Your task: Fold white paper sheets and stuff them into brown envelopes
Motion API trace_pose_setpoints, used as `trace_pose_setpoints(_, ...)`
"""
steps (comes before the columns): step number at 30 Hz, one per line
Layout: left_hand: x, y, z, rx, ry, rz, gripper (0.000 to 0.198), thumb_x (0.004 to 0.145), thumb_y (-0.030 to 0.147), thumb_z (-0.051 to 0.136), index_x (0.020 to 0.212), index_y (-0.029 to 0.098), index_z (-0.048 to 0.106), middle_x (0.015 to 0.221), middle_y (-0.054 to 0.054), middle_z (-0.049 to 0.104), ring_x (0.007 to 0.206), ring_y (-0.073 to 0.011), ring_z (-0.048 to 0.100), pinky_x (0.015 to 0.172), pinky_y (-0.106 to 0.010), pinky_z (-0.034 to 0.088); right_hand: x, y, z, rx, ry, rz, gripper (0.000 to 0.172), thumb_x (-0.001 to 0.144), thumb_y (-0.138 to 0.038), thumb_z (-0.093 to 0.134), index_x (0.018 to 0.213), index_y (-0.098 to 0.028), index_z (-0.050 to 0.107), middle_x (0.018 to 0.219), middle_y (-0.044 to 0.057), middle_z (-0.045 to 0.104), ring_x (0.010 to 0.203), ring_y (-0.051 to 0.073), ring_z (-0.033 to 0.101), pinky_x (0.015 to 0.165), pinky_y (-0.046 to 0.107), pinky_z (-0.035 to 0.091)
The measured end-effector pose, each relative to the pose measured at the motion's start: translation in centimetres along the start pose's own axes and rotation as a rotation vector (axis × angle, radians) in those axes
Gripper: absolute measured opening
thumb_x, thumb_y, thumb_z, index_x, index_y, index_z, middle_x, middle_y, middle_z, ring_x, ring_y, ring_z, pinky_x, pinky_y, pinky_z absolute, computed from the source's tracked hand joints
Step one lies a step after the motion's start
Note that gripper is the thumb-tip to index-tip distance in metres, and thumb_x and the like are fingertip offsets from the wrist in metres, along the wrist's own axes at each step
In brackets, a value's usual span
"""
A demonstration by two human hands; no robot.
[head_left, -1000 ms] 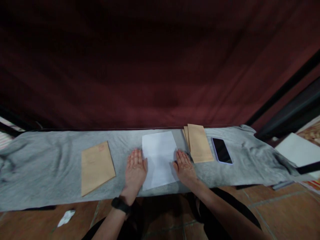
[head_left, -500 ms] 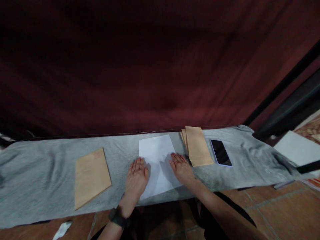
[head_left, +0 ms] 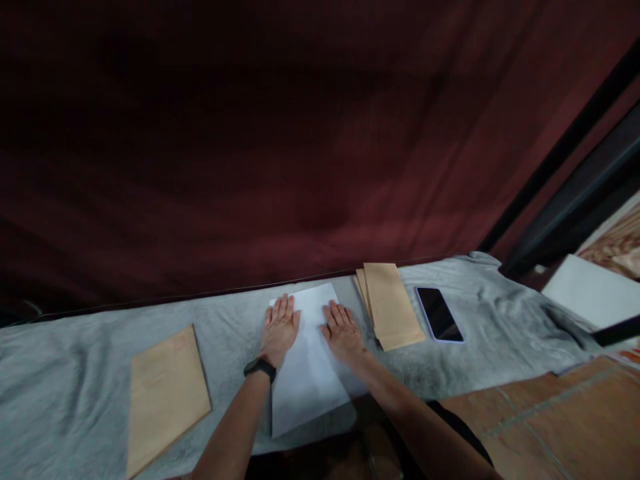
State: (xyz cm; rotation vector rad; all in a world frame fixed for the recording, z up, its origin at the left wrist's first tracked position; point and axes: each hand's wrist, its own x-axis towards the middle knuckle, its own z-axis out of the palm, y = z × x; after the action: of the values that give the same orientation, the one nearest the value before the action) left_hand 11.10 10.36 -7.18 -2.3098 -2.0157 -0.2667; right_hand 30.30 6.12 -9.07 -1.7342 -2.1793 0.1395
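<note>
A white sheet of paper (head_left: 307,373) lies flat in front of me on the grey cloth. My left hand (head_left: 281,328) rests on its upper left side, fingers stretched out and pointing away from me; a dark watch (head_left: 261,368) circles that wrist. On the paper's upper right side lies my right hand (head_left: 344,333), palm down with the fingers spread. Neither hand grips anything. Just right of the right hand is a small fanned stack of brown envelopes (head_left: 393,307). A larger brown envelope (head_left: 167,393) lies off to the left.
A phone (head_left: 440,315) with a purple edge lies right of the envelope stack. Grey cloth (head_left: 505,320) covers the long narrow surface. Behind it hangs a dark red curtain (head_left: 320,167). A white board (head_left: 595,293) stands at the far right, above the tiled floor (head_left: 530,427).
Both hands have slid forward across the paper, away from me, staying flat. The camera view has tilted and shifted a little. Envelopes and phone lie as before.
</note>
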Motion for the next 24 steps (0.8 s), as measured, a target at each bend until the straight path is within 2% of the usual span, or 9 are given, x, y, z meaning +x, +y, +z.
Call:
trace_pose_setpoints(4, -1.5, -2.4, -0.1, -0.007, 0.11, -0.151, 0.059, 0.098, 0.031, 0.029, 0.148, 0.003, 0.044, 0.152, -0.022, 0.046, 0.145, -0.029, 0.041, 0.119, -0.049, 0.031, -0.2, 0.2, -0.4, -0.01, 0.039, 0.074, 0.057, 0.104, -0.038, 0.042, 0.153, -0.009, 0.039, 0.159, 0.018, 0.036, 0.147, 0.03, 0.036, 0.12, 0.049, 0.028)
trace_pose_setpoints(6, -2.7, -2.9, -0.7, -0.044, 0.118, -0.193, 0.058, 0.096, 0.029, 0.032, 0.145, 0.002, 0.048, 0.148, -0.024, 0.05, 0.142, -0.0307, 0.045, 0.117, -0.05, 0.036, -0.3, 0.3, -1.0, -0.017, 0.035, 0.101, 0.055, 0.103, -0.034, 0.042, 0.152, -0.008, 0.04, 0.157, 0.019, 0.039, 0.145, 0.031, 0.039, 0.119, 0.051, 0.029)
trace_pose_setpoints(10, -6.7, -2.2, -2.5, -0.157, -0.048, -0.215, 0.056, 0.095, 0.03, 0.04, 0.145, 0.007, 0.048, 0.152, -0.021, 0.048, 0.143, -0.028, 0.044, 0.115, -0.043, 0.04, -1.2, 0.8, -2.2, -0.003, -0.029, 0.076, 0.049, 0.1, -0.026, 0.044, 0.147, -0.011, 0.049, 0.155, 0.016, 0.044, 0.143, 0.029, 0.042, 0.116, 0.047, 0.033)
trace_pose_setpoints(12, -9.5, -0.8, -3.4, -0.206, -0.147, -0.15, 0.066, 0.091, 0.045, 0.053, 0.149, 0.016, 0.044, 0.161, -0.017, 0.035, 0.149, -0.0307, 0.033, 0.115, -0.047, 0.039, -2.0, 1.3, -2.7, 0.016, -0.05, 0.036, 0.048, 0.099, -0.025, 0.045, 0.145, -0.013, 0.052, 0.154, 0.015, 0.047, 0.141, 0.027, 0.045, 0.114, 0.045, 0.036)
trace_pose_setpoints(14, -12.3, 0.9, -4.3, -0.239, -0.25, 0.047, 0.077, 0.085, 0.049, 0.062, 0.154, 0.026, 0.036, 0.166, -0.012, 0.024, 0.153, -0.0341, 0.02, 0.117, -0.06, 0.031, -2.8, 1.8, -3.0, 0.025, -0.059, 0.002, 0.049, 0.098, -0.024, 0.045, 0.145, -0.015, 0.052, 0.152, 0.014, 0.05, 0.138, 0.027, 0.048, 0.112, 0.043, 0.039)
trace_pose_setpoints(16, -14.4, 2.6, -5.0, -0.241, -0.374, 0.253, 0.081, 0.083, 0.045, 0.064, 0.156, 0.033, 0.032, 0.166, -0.009, 0.024, 0.154, -0.0337, 0.016, 0.117, -0.068, 0.02, -3.4, 2.4, -3.5, 0.025, -0.066, -0.005, 0.049, 0.097, -0.021, 0.045, 0.145, -0.016, 0.053, 0.15, 0.013, 0.052, 0.134, 0.027, 0.052, 0.11, 0.044, 0.042)
trace_pose_setpoints(17, -15.0, 3.2, -5.4, -0.22, -0.401, 0.277, 0.081, 0.082, 0.043, 0.065, 0.156, 0.033, 0.033, 0.165, -0.008, 0.025, 0.154, -0.0336, 0.017, 0.118, -0.07, 0.016, -3.5, 2.7, -3.7, 0.024, -0.071, -0.001, 0.048, 0.097, -0.021, 0.045, 0.144, -0.017, 0.054, 0.149, 0.012, 0.054, 0.132, 0.027, 0.054, 0.109, 0.044, 0.042)
trace_pose_setpoints(20, -15.6, 3.9, -6.5, -0.182, -0.44, 0.285, 0.08, 0.08, 0.036, 0.064, 0.155, 0.031, 0.035, 0.164, -0.008, 0.027, 0.153, -0.0322, 0.019, 0.12, -0.068, 0.016, -3.7, 3.1, -4.4, 0.018, -0.088, -0.003, 0.045, 0.097, -0.021, 0.045, 0.14, -0.019, 0.057, 0.145, 0.011, 0.058, 0.128, 0.026, 0.057, 0.108, 0.044, 0.043)
trace_pose_setpoints(24, -15.1, 2.8, -7.7, -0.205, -0.45, 0.323, 0.07, 0.082, 0.024, 0.058, 0.15, 0.032, 0.043, 0.16, -0.004, 0.037, 0.15, -0.025, 0.03, 0.121, -0.057, 0.026, -4.0, 3.2, -4.9, -0.008, -0.098, -0.044, 0.043, 0.096, -0.019, 0.048, 0.137, -0.022, 0.06, 0.143, 0.009, 0.059, 0.125, 0.025, 0.058, 0.106, 0.042, 0.044)
